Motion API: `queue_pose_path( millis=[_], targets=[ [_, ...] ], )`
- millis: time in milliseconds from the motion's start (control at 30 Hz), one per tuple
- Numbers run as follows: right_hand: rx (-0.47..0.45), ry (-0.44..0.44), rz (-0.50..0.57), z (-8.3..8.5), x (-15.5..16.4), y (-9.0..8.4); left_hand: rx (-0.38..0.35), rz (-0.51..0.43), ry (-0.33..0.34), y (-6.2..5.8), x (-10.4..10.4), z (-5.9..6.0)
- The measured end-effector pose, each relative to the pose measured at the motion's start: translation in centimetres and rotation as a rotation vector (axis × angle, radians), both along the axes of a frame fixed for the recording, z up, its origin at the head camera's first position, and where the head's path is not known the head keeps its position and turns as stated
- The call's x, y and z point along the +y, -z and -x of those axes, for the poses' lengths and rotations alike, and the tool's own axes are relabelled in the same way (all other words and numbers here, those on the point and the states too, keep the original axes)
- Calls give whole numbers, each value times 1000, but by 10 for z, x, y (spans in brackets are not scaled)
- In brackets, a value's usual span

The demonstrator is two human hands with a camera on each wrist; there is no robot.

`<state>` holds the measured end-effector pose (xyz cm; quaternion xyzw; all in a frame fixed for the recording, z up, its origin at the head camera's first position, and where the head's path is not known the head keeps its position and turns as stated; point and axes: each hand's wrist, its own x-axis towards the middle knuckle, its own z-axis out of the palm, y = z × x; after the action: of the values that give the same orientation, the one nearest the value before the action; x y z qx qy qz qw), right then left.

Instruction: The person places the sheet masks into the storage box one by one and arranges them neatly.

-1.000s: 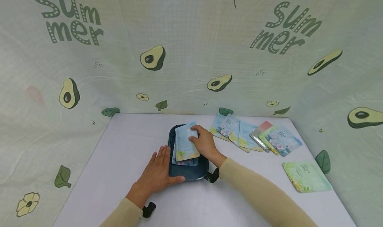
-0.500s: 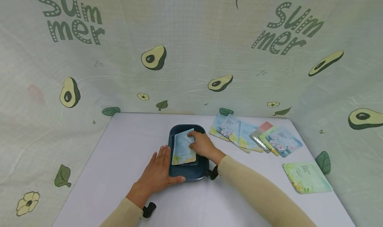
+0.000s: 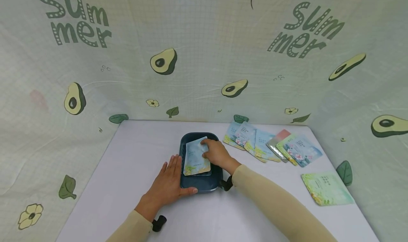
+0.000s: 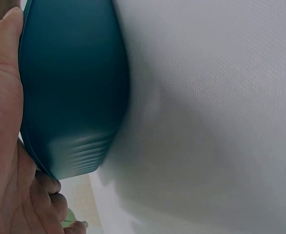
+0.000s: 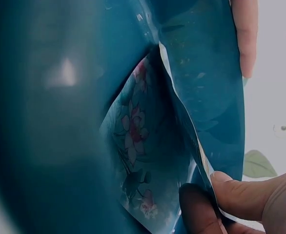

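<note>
Between right-hand fingers (image 3: 206, 143), top packet (image 3: 196, 158), over dark tray (image 3: 200, 186).

Dark teal tray (image 3: 200, 186), oblong with rounded corners and a raised rim, lying flat on the white surface just below the centre of the frame. Pale blue sachet (image 3: 195, 159) with yellow-green print at its lower edge, tilted slightly, resting inside the tray atop another sachet (image 5: 138, 146) showing pink flowers, corner pinched between fingertips at the upper right
</note>
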<state>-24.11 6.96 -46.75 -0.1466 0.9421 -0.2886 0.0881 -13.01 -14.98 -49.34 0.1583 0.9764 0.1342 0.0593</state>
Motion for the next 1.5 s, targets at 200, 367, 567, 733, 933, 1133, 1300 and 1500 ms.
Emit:
queue_pose_path(
  millis=[200,367,567,733,933,1133,1300,1500],
  targets=[
    [11,14,-5,0,2,-1,-3,2,-3,-1,0,0],
    [54,33,-53,-2,6,-10,-20,-3,-10,-3,1,-1],
    [158,70,38,-6,27,-17,-25,9,-15,-2,3,1],
    [202,129,91,-12,57,-13,-29,5,-22,-3,5,1],
    [193,176,-36,-13,114,14,-27,2,-27,-2,4,0],
    [156,159,-195,-24,174,39,-24,7,-27,2,2,0],
    [152,181,-270,-33,206,49,-29,-2,-24,1,3,-1],
    [93,180,-272,-43,212,51,-21,1,-16,-2,4,-1]
  ],
)
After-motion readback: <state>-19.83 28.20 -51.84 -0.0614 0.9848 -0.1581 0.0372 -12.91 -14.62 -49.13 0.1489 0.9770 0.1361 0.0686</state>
